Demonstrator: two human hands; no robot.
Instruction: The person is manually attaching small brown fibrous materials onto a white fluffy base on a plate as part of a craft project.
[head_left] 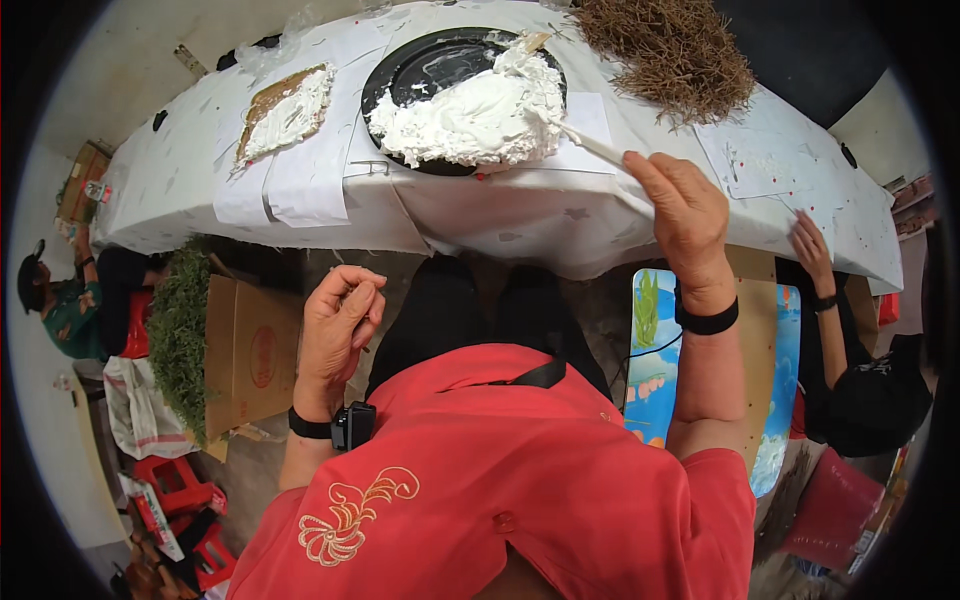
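Note:
My right hand (pixel 690 212) is closed around a thin white stick (pixel 597 147). The stick's far end touches a thick white paste (pixel 480 112) heaped on a round black tray (pixel 385 70). Whether the white strip below my fingers belongs to the same stick, I cannot tell. My left hand (pixel 345 312) hovers in front of the table, fingers curled and thumb pressed to them; anything small inside is hidden. Left of the tray lies a small brown board (pixel 264 103) smeared with the same paste.
White cloth covers the table (pixel 520 225); paper sheets (pixel 308 190) lie on it. Brown dry twigs (pixel 670 55) are piled far right. A cardboard box (pixel 250 350) beside green sprigs (pixel 180 335) stands lower left. Two people sit at the sides; one's hand (pixel 812 245) is at the right edge.

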